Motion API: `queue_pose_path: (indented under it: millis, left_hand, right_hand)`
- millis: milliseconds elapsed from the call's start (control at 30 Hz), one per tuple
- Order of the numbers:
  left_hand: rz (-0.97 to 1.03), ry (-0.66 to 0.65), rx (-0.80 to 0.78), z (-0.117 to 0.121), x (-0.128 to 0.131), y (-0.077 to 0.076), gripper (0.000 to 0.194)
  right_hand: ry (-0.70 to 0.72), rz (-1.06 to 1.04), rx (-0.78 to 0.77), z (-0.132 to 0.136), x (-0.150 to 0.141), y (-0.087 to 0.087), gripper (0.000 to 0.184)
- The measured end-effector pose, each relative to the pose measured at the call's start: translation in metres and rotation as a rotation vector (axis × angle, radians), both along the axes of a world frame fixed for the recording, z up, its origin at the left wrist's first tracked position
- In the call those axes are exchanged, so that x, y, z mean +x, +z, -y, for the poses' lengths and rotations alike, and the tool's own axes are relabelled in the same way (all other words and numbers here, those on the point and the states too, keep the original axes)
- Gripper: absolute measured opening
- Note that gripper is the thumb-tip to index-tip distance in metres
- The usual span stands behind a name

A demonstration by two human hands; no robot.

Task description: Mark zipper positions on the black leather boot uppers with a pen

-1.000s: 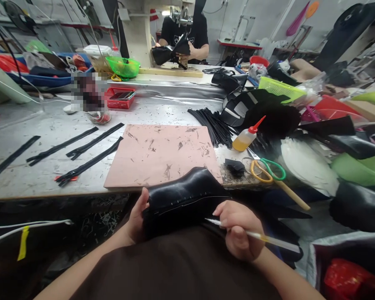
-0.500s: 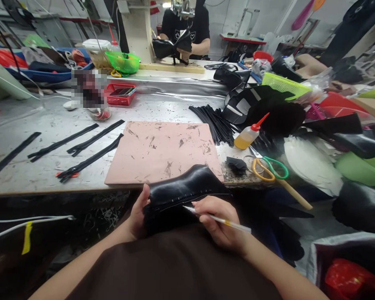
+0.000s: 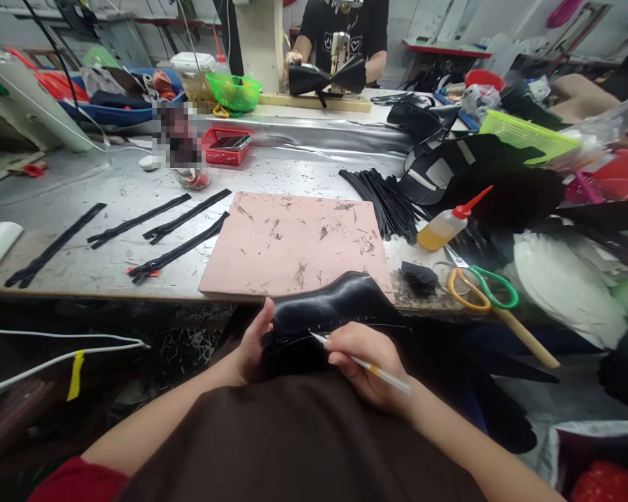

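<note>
A black leather piece (image 3: pixel 335 310) rests on my lap against the table's front edge. My left hand (image 3: pixel 254 345) grips its left side, thumb on top, fingers hidden underneath. My right hand (image 3: pixel 369 362) is closed on a white pen (image 3: pixel 363 362) with a yellow band. The pen tip touches the leather along a row of light marks near its lower edge. A pink cutting board (image 3: pixel 296 240) lies on the table just beyond the leather.
Black zippers (image 3: pixel 172 226) lie left of the board. To its right are a bundle of black strips (image 3: pixel 384 202), a glue bottle (image 3: pixel 447 223) and green-and-yellow scissors (image 3: pixel 479 286). Black leather parts pile up at the right. A person sews at the far side (image 3: pixel 345 28).
My right hand brought the pen leftward from the leather's right end onto its marked edge. The view shifted, so the table now sits further right.
</note>
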State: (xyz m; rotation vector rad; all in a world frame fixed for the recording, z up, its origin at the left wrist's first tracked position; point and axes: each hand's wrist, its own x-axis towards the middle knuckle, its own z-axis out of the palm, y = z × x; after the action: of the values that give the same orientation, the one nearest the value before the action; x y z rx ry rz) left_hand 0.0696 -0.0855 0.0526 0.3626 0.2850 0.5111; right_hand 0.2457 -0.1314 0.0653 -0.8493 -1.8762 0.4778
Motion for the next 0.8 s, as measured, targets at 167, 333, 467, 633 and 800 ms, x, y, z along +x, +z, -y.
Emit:
queue_pose_path:
  millis: [167, 333, 467, 633, 800]
  left_hand:
    - [0.010, -0.009, -0.004, 0.0003, -0.0013, -0.0051, 0.065]
    - [0.000, -0.007, -0.012, -0.0001, -0.0031, -0.0085, 0.064]
    - [0.006, 0.004, -0.011, -0.0004, -0.0017, -0.0058, 0.063]
    - [0.013, 0.027, -0.015, 0.0001, -0.0008, -0.0056, 0.061]
    - [0.002, 0.007, -0.027, -0.0002, -0.0005, -0.0025, 0.061]
  right_hand:
    - [-0.010, 0.021, -0.008, 0.0001, -0.0006, 0.0004, 0.011]
    - [-0.004, 0.016, -0.010, 0.0001, -0.0004, 0.0007, 0.011]
    - [0.012, 0.016, -0.007, -0.0001, 0.0001, 0.0012, 0.010]
    - [0.018, 0.018, -0.004, 0.0014, 0.0014, 0.0020, 0.010]
    - [-0.066, -0.029, 0.003, 0.0044, 0.0044, 0.0017, 0.011]
